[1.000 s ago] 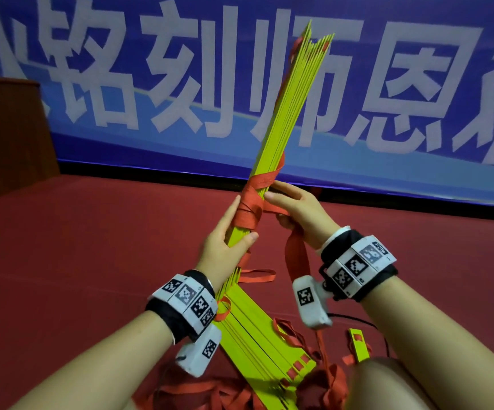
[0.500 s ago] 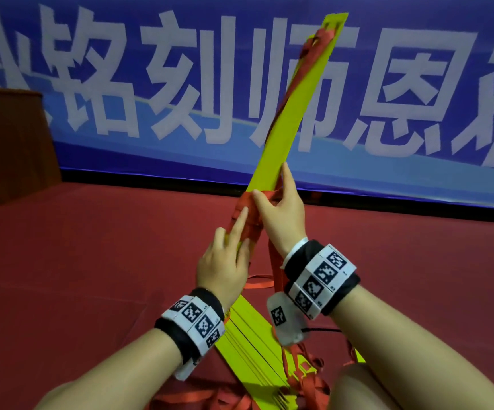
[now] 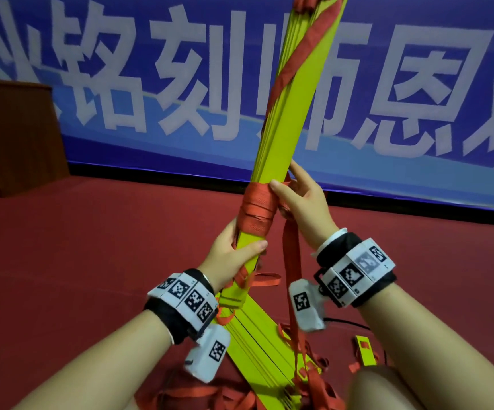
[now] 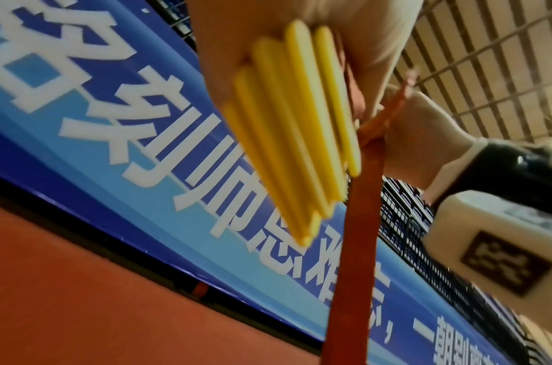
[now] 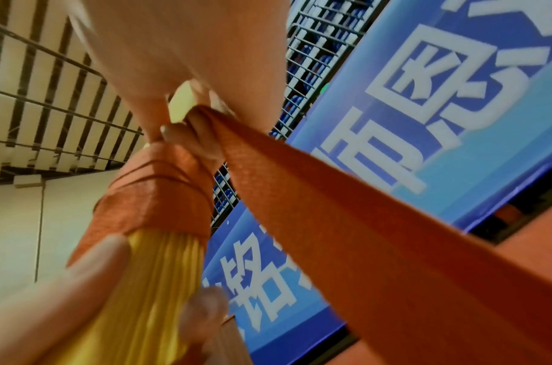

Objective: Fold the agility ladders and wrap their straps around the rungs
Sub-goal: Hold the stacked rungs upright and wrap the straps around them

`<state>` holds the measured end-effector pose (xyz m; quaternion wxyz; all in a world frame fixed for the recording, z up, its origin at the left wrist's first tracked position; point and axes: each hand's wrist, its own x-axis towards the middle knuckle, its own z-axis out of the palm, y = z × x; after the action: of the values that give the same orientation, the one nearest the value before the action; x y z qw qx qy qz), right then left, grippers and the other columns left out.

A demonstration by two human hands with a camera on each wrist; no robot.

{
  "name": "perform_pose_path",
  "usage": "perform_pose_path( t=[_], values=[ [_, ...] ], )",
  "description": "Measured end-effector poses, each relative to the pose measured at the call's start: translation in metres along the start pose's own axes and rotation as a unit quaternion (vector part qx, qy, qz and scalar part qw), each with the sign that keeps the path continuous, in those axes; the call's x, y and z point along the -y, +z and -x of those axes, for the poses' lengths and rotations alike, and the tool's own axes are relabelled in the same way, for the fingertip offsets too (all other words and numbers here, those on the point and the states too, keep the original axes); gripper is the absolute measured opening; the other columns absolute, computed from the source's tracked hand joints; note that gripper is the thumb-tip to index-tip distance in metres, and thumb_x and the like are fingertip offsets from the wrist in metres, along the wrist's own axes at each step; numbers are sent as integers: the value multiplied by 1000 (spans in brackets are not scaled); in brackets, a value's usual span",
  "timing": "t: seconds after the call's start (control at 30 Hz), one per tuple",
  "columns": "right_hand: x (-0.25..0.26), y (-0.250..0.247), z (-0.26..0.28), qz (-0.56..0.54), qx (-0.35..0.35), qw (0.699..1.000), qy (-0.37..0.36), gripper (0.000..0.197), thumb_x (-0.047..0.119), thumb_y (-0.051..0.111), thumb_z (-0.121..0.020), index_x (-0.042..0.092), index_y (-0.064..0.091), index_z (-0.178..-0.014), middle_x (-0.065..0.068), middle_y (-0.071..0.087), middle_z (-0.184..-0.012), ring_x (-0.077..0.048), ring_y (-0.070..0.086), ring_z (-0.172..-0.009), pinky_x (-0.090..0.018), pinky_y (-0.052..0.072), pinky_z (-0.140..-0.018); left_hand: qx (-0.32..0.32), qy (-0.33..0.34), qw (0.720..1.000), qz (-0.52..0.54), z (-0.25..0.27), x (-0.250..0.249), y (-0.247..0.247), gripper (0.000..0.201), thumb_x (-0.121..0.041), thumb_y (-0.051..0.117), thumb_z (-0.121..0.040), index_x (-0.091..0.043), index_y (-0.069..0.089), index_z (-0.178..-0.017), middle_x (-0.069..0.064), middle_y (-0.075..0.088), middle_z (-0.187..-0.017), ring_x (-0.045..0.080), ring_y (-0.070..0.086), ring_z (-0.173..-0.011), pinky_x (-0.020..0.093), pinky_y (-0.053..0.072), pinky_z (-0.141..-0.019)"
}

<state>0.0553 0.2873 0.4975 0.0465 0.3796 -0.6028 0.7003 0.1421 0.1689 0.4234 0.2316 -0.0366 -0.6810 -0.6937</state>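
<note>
— Where's the ladder just now?

— The bundle of yellow rungs [image 3: 272, 149] is held up off the floor, slanting up and to the right, with a red wrap [image 3: 257, 208] of several turns about its middle. The left hand [image 3: 233, 255] grips the rungs just under the wrap, thumb across the front. The right hand [image 3: 302, 202] is closed on the red strap [image 3: 291, 261] beside the wrap, its thumb on the top turn (the wrist view shows the webbing pinched in the fingers), and the strap runs down from there to the floor.

— So which step is it?

— Winding, I'd judge, and not finished: a good length of strap hangs free. The next turn calls for passing the strap behind the rungs while the left hand keeps them squeezed, with steady tension so the turns don't slacken.

— And round about?

— A second stack of yellow rungs [image 3: 254, 344] lies below on the red carpet [image 3: 77, 261] amid loose red webbing [image 3: 204, 392]. Beyond is a blue banner [image 3: 121, 84] with white characters and, at left, a brown wooden stand [image 3: 12, 137].
</note>
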Motion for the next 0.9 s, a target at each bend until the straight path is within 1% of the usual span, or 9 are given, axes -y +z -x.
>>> perform_pose_path(
  t=[0.1, 0.17, 0.33, 0.43, 0.53, 0.6, 0.77, 0.83, 0.9],
  values=[
    [3, -5, 1, 104, 17, 994, 4, 35, 19, 63, -92, 23, 58, -127, 10, 58, -62, -3, 46, -48, -18, 36, -45, -33, 35, 998, -31, -1, 5, -1, 42, -1, 73, -81, -21, 55, -113, -1, 63, -81, 10, 59, -66, 18, 49, -64],
    [4, -5, 3, 177, 15, 984, 2, 31, 27, 63, -92, 20, 62, -123, 10, 62, -66, 3, 53, -50, -10, 36, -47, -49, 53, 995, -64, -2, 6, -5, 51, 1, 70, -84, -17, 52, -128, -3, 64, -96, 6, 59, -79, 18, 48, -78],
    [13, -5, 6, 188, 33, 982, 15, 15, 15, 59, -94, 6, 69, -102, 9, 64, -69, 7, 52, -44, -8, 35, -45, -65, 80, 990, -98, -3, 4, -12, 58, -1, 70, -84, -20, 49, -134, -9, 63, -115, -6, 60, -99, 11, 43, -90],
    [11, -11, 3, 186, 55, 979, 55, 10, 10, 63, -91, 10, 68, -99, 3, 67, -73, 3, 46, -44, -17, 36, -46, -75, 83, 988, -108, -3, 6, -13, 62, -4, 71, -85, -16, 47, -140, -4, 63, -125, 3, 58, -114, 14, 42, -97],
    [6, -16, 1, 256, 73, 963, 49, 6, 9, 66, -88, 10, 66, -94, -2, 66, -76, 2, 47, -47, -17, 41, -50, -81, 77, 988, -108, -3, 6, -14, 60, -8, 71, -85, -19, 48, -139, -7, 65, -118, 2, 60, -109, 14, 45, -94],
    [4, -16, 1, 271, 50, 960, 40, 7, 11, 66, -88, 12, 63, -81, 0, 60, -65, 1, 47, -45, -15, 40, -50, -87, 78, 987, -109, -3, 6, -13, 59, -10, 71, -85, -23, 49, -138, -10, 65, -116, 1, 61, -106, 13, 45, -92],
    [-7, -6, -1, 133, -54, 983, 110, 24, 7, 60, -91, 16, 57, -69, 3, 53, -49, -5, 44, -41, -18, 34, -45, -114, 87, 982, -122, -7, 13, -8, 63, -12, 74, -84, -33, 45, -135, -26, 58, -117, -15, 55, -106, 6, 39, -91],
    [-6, 0, -3, 73, -87, 984, 138, 22, 4, 58, -92, 12, 58, -71, 0, 52, -50, -3, 40, -38, -16, 32, -43, -128, 83, 978, -145, -7, 15, -4, 67, -23, 76, -81, -38, 43, -138, -35, 56, -112, -8, 57, -106, 8, 40, -89],
    [-3, 5, -5, 26, -117, 983, 140, 18, 2, 56, -92, 9, 58, -75, -6, 52, -57, -2, 40, -36, -16, 32, -41, -141, 78, 969, -185, -6, 16, -1, 73, -38, 70, -75, -44, 39, -141, -34, 60, -105, 5, 61, -105, 21, 46, -89]
  ],
)
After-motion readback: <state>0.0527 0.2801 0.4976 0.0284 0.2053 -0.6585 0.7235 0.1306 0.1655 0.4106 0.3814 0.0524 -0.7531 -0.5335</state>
